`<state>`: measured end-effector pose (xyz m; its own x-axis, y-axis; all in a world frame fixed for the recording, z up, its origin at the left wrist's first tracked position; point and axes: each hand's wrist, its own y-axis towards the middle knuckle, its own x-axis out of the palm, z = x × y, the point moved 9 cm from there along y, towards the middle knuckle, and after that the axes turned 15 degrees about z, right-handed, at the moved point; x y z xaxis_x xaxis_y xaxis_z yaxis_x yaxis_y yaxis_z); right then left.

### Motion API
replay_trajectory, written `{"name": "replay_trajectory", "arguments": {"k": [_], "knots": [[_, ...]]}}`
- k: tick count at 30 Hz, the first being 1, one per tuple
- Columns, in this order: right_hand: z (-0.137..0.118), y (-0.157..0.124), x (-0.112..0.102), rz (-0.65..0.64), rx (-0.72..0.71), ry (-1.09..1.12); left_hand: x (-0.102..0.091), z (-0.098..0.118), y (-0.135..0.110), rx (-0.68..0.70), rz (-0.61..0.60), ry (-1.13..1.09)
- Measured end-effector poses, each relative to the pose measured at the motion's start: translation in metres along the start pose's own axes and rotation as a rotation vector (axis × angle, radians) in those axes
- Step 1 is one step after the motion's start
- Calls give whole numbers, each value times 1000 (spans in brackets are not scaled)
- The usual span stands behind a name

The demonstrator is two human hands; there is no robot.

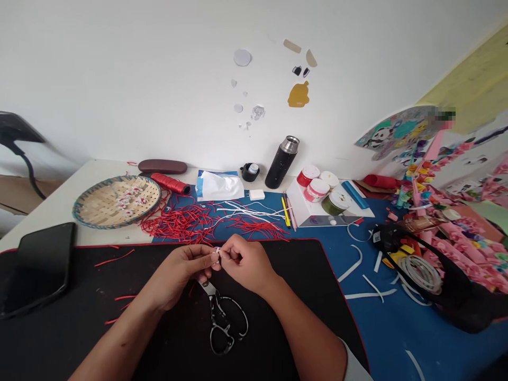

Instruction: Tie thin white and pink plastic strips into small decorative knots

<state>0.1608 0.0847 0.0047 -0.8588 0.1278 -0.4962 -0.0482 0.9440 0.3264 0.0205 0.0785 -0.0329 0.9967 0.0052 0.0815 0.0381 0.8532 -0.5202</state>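
Note:
My left hand (192, 263) and my right hand (246, 263) meet over the black mat (301, 286). Both pinch a small white and reddish piece (218, 251) between thumb and fingers; its exact kind is too small to make out. Just below the hands lies a pair of scissors (220, 323) with dark, worn handles, its blades partly hidden under my left hand. Beyond my hands spreads a tangle of cut red cords (182, 222), with several white cords (254, 210) lying across it.
A woven basket (85, 198) holding small white and red pieces stands back left, near a red thread spool (170, 183). A phone (37, 267) lies left. At the back stand a black flask (281, 161) and a white box (317, 214) bearing jars. Pink paper flowers (456, 243) crowd the right.

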Motion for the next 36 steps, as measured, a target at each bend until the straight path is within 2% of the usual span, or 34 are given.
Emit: {"name": "replay_trajectory", "arguments": {"k": [6,9,15,27,36], "knots": [[11,3,1,-41,254,373,1,2,-3,2,-49,-58],[12,2,5,-82,320,491,4,3,-5,1,-73,-58],[11,-1,10,-155,330,486,8,5,-8,4,-107,-26],[19,0,8,-114,330,366,10,2,-8,11,-115,-37],[16,-2,13,-170,343,490,7,3,-6,-6,-125,-159]]}}
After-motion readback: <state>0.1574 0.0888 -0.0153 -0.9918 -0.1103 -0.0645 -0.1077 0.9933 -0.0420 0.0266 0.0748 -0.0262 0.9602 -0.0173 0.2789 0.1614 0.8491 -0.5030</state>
